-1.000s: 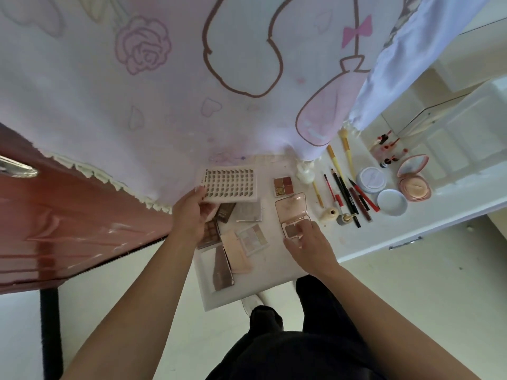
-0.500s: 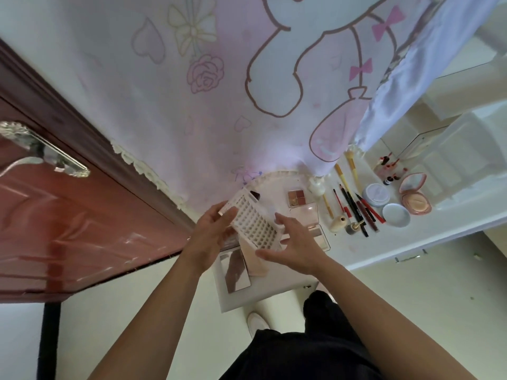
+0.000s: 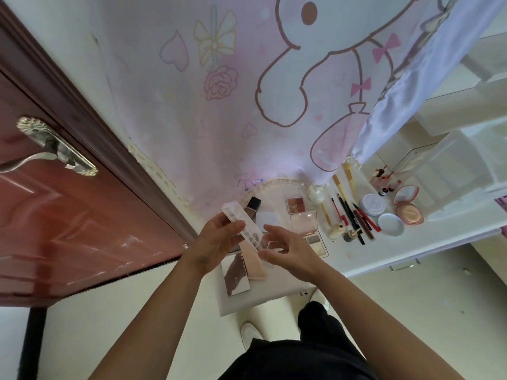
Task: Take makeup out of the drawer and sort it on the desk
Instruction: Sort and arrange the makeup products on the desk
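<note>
Now the clear case (image 3: pixel 251 235) has turned edge-on, gripped by left hand (image 3: pixel 212 239) and right hand (image 3: pixel 290 252).

There are two hands, the left hand (image 3: pixel 216 239) and the right hand (image 3: pixel 289 252), and one clear case (image 3: pixel 253 238). I count two yellow brushes (image 3: pixel 338 184), one round pink compact (image 3: pixel 409 214), one white jar (image 3: pixel 371 205), one round lid (image 3: pixel 391 224) and one small red palette (image 3: pixel 295 205). The thin pencils (image 3: pixel 354 215) lie too close together to count.
</note>
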Available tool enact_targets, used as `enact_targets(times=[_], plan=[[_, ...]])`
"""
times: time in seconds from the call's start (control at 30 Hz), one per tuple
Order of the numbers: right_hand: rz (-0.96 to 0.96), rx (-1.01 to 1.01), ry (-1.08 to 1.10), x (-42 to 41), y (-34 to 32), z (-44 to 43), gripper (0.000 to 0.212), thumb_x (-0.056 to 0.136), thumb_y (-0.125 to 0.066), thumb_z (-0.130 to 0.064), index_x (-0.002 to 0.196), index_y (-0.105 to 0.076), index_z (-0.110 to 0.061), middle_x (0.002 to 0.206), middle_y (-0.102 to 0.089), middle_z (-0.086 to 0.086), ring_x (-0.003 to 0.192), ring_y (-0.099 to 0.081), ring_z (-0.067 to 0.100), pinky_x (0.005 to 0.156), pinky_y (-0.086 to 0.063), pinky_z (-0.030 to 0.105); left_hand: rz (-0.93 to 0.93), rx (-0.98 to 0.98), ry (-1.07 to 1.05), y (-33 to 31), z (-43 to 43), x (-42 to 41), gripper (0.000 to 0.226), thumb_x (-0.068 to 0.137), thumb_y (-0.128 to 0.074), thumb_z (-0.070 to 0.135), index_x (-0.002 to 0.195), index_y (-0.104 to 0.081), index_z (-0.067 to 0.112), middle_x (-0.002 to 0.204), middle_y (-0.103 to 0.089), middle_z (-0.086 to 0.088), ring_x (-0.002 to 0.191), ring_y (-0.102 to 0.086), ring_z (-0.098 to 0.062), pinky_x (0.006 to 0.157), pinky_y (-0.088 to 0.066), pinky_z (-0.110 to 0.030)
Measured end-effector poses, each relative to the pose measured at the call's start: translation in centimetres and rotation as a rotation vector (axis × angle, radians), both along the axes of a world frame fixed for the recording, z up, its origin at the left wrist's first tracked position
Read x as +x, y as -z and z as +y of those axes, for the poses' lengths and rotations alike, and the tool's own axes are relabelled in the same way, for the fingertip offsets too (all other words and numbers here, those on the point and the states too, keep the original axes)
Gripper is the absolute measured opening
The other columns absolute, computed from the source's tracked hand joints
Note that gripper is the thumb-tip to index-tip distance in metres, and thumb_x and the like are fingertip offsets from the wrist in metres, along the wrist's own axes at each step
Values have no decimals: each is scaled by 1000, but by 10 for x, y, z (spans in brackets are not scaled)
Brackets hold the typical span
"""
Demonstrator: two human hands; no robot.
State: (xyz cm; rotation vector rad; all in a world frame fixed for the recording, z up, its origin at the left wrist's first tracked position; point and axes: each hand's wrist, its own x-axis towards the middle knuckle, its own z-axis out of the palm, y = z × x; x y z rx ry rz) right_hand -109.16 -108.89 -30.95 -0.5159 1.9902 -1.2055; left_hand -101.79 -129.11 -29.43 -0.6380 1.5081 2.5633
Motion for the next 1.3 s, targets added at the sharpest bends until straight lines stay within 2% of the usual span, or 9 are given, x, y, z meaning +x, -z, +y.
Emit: enact_targets(times=[0.13,0.23,0.33,0.43,0.67,0.9,1.07,1.17,1.3], plan=[[61,8,-82,-1,-4,-2,92,66,-70,-59,148,-45,-27,120,-66,-2,106,-66,9,92,-58,40,-19,-25,49,-4,2,0,73,67,-81,24,128,-51,-4,116,-59,-23,108,-63,-39,96,-51,-49],[72,2,-124,0,-4,-3,84,69,-69,-55,147,-44,-36,113,-67,-5,104,-67,9,90,-58,39,-23,9,82,-2,3,1,73,71,-76,22,133,-47,-2,117,-59,-22,107,-61,-38,95,-52,-50],[48,-44,-94,-3,-6,-2,74,74,-64,-51,145,-49,-37,104,-71,-7,100,-69,10,94,-56,43,-9,-12,115,-1,2,-1,64,79,-73,19,135,-47,0,120,-55,-24,109,-60,-39,91,-52,-46],[39,-49,-112,-7,-8,-1,74,75,-61,-56,145,-49,-36,100,-72,-8,95,-69,10,93,-56,42,-42,-36,90,-2,6,-4,67,76,-72,21,135,-47,0,116,-55,-23,105,-61,-36,87,-53,-43],[23,4,-162,-12,-7,3,82,72,-71,-57,148,-44,-39,105,-70,-10,99,-68,6,96,-55,40,-81,-71,71,-11,20,-14,62,61,-67,28,118,-53,8,105,-53,-17,92,-61,-28,81,-57,-39],[-46,-41,-133,-20,-3,3,79,68,-78,-68,140,-49,-51,113,-71,-6,103,-69,13,99,-54,45,-97,-126,36,-11,25,-22,70,64,-67,38,123,-53,4,102,-60,-14,89,-66,-24,82,-56,-42],[-85,-67,-155,-17,-7,5,73,76,-61,-79,143,-41,-57,130,-63,-6,113,-64,11,98,-54,41,-150,-193,-11,-3,21,-26,77,68,-69,38,131,-47,0,105,-62,-15,92,-68,-32,83,-57,-49],[-106,-111,-149,-11,-12,5,59,89,-45,-74,144,-37,-58,143,-54,-15,123,-55,6,96,-56,39,-197,-239,-33,-4,22,-28,85,69,-71,41,138,-41,1,112,-61,-19,94,-68,-34,89,-56,-55],[-150,-127,-125,-10,-16,3,57,88,-36,-77,142,-40,-59,142,-56,-12,126,-53,10,97,-55,42,-219,-236,-66,-2,23,-26,87,71,-71,42,140,-38,0,121,-61,-26,96,-69,-34,89,-55,-58]])
